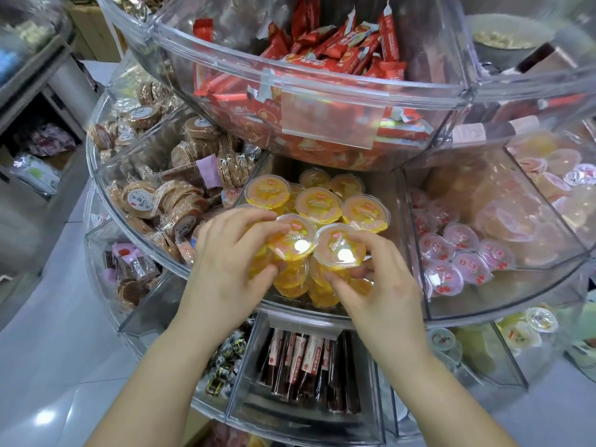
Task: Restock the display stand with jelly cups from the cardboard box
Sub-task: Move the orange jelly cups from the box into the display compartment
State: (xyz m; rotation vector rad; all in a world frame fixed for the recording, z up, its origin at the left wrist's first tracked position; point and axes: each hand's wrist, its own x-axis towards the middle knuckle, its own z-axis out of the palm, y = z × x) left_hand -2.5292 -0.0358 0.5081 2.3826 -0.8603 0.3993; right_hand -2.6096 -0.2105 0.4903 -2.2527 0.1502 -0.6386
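We note a tiered clear display stand, its top bin holding red packets. In the middle tier, the centre compartment holds the yellow jelly cups, with wrapped round cakes to its left and pink jelly cups to its right. Our left hand curls around one yellow cup; our right hand pinches the adjacent cup there.
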